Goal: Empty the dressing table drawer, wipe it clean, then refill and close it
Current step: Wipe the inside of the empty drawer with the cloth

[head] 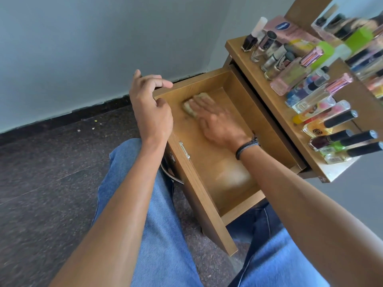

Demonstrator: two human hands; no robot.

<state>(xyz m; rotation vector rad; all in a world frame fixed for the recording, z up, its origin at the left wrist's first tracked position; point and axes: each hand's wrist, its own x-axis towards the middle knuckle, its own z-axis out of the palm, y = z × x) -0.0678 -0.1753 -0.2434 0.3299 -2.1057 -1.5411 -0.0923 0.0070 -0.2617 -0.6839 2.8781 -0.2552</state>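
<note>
The wooden drawer (232,179) of the dressing table is pulled out over my lap, holding nothing but a small beige cloth (187,106). My right hand (215,121) lies inside the drawer with straight fingers pressing the cloth flat on the drawer floor near its far left corner; the hand is blurred. My left hand (151,108) hovers at the drawer's front corner with its fingers loosely curled and nothing in it. Whether it touches the drawer front I cannot tell. Several perfume and cosmetic bottles (300,83) stand in rows on the table top (244,59).
A mirror (356,38) rises behind the bottles at the upper right. The grey wall (103,48) and dark skirting run along the left. Dark speckled floor (41,183) lies left of my blue-jeaned legs (157,235), which sit under the drawer.
</note>
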